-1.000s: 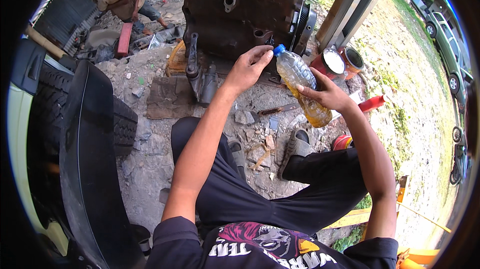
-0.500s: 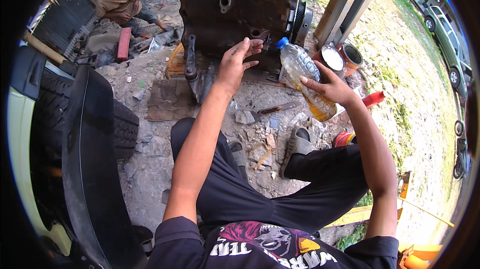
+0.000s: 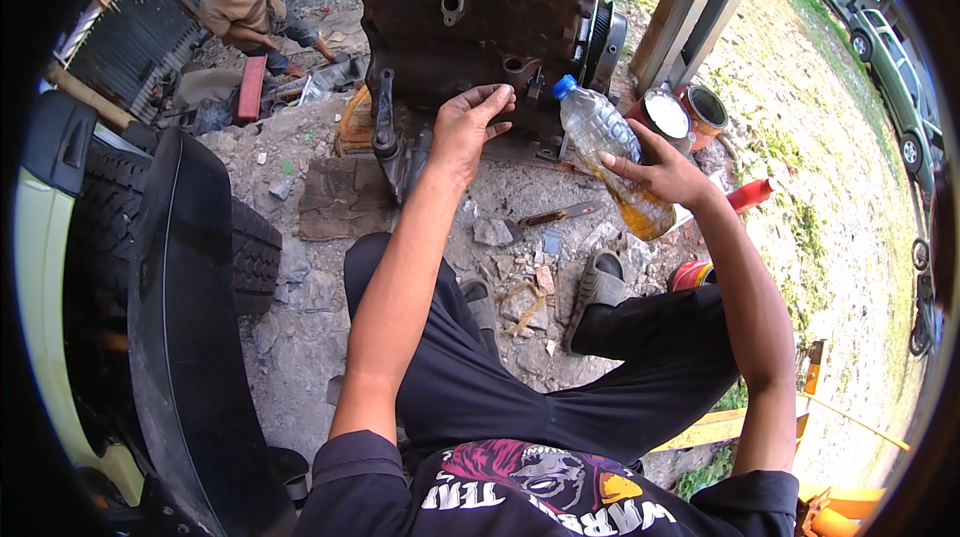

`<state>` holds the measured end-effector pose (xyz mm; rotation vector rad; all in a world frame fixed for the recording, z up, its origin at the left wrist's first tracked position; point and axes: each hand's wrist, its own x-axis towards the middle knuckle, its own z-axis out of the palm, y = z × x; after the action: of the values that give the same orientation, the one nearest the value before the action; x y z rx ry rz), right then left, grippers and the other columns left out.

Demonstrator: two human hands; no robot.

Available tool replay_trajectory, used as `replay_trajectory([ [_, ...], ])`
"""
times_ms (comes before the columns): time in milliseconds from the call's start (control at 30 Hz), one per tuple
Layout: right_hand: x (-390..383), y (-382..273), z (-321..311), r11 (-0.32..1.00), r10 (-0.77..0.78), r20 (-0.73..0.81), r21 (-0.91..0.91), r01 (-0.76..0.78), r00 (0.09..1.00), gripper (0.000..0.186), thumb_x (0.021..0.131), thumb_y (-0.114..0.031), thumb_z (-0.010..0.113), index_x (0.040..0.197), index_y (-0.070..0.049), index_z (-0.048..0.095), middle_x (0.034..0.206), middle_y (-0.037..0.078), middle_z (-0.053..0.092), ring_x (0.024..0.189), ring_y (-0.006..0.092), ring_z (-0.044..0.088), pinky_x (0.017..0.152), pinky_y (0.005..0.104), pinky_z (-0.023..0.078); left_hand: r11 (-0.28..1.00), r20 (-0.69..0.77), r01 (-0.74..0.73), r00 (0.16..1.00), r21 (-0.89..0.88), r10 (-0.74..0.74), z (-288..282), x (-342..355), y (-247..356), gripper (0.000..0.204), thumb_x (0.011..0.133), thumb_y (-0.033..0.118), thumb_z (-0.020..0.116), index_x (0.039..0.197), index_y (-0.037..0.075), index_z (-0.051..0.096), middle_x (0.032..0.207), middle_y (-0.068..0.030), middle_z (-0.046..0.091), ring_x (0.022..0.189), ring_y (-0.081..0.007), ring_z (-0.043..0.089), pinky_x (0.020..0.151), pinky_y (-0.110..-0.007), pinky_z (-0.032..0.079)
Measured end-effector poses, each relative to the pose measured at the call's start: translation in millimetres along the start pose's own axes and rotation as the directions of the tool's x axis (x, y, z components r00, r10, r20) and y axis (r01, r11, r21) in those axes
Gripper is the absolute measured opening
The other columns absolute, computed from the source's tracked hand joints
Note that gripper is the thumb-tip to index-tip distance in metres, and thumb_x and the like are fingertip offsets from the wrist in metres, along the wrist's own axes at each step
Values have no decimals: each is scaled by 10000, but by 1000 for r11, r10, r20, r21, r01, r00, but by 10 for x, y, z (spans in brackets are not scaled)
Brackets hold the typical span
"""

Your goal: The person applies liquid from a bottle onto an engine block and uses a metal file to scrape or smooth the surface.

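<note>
My right hand (image 3: 660,172) is wrapped round a clear plastic bottle (image 3: 592,120) with a blue cap. Yellowish liquid lies in its lower end, and the bottle tilts with the cap up and to the left. In front of the engine block (image 3: 460,47) my left hand (image 3: 470,127) is raised, thumb and forefinger pressed together. Whether anything small sits in that pinch I cannot make out. The dark, rusty block has round cylinder bores along its top and a pulley (image 3: 604,42) at its right end.
Two open tins (image 3: 704,112) stand beside a metal post (image 3: 690,12). A flat metal strip (image 3: 562,214) lies on the stony ground. A tire (image 3: 255,252) and black bumper (image 3: 190,337) fill the left side. Another person (image 3: 245,2) crouches far left near a red box (image 3: 250,87).
The fingertips of my left hand have drawn together and dipped slightly. The bottle stays almost still in my right hand. The person at far left has shifted an arm.
</note>
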<state>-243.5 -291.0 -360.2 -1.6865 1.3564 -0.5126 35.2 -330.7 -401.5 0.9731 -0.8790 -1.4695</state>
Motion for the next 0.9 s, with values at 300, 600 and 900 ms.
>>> replay_trajectory([
  [300,-16,3,-37,999,-48,-36,-16,47,998,949,836,-496,743,1464,69,309,1336,211,545,1261,245,516,1062,338,388,1000,-114,-28,993,-2,28,-39,-20,39,187,900,252,723,979,85,690,937,-14,685,889,-120,638,779,-308,519],
  [600,65,18,-227,999,-46,-101,9,47,994,764,839,-461,751,1355,33,477,1207,182,639,1097,233,624,975,352,459,977,-151,-48,985,209,81,-13,-68,13,537,993,557,443,901,86,684,863,-17,693,813,-111,636,730,-288,496],
  [900,264,606,-66,985,-173,-185,-53,166,967,639,705,-272,861,1199,33,593,1102,190,687,1068,279,657,962,370,482,430,193,-163,981,888,-27,196,-244,-37,504,934,490,601,1057,5,658,911,-102,700,855,-201,658,775,-333,509],
])
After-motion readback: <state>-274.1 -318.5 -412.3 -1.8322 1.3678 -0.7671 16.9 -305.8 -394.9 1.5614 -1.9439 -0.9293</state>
